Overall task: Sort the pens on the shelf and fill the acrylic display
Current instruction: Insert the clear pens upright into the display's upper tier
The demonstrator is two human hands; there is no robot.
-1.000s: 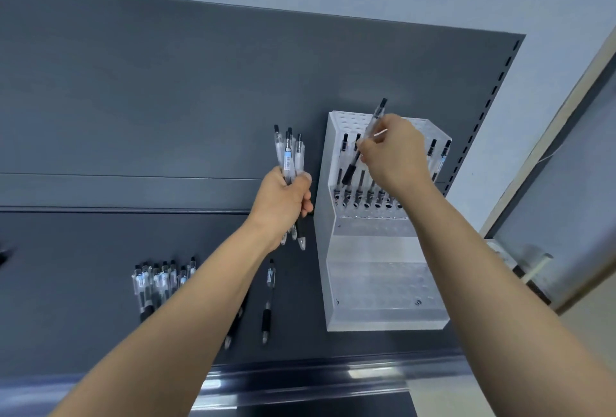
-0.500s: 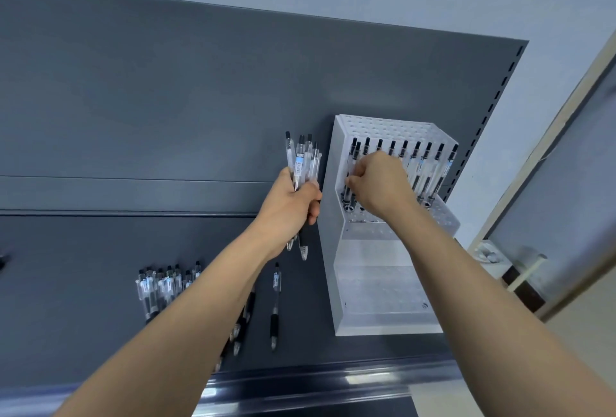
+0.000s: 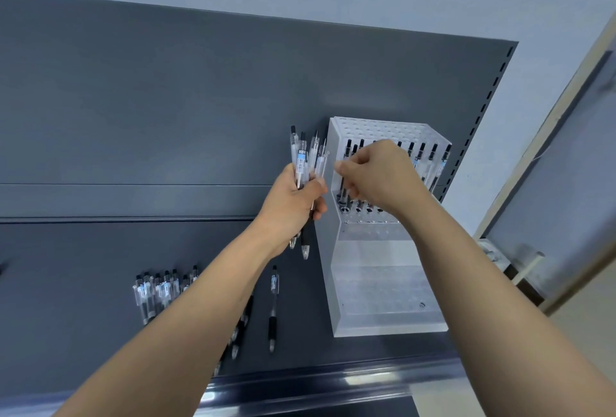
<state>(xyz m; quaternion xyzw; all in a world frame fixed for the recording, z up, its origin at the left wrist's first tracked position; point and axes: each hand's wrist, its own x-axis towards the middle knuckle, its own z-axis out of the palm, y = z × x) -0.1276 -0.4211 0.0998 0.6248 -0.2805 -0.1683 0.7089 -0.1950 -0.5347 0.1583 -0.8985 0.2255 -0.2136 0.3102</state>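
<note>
My left hand is gripping the pens upright, just left of my right hand. That hand's fingers are sitting curled; whether they are holding anything, I cannot tell.

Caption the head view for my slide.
Left hand grips a pen bundle; right hand, fingers curled, hovers before the acrylic display.

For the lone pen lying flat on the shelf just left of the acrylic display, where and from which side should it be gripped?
Probably best to pinch the lone pen on its clear barrel, from straight above, fingers across its width. It lies flat and apart from the others, with bare shelf on both sides.
</note>
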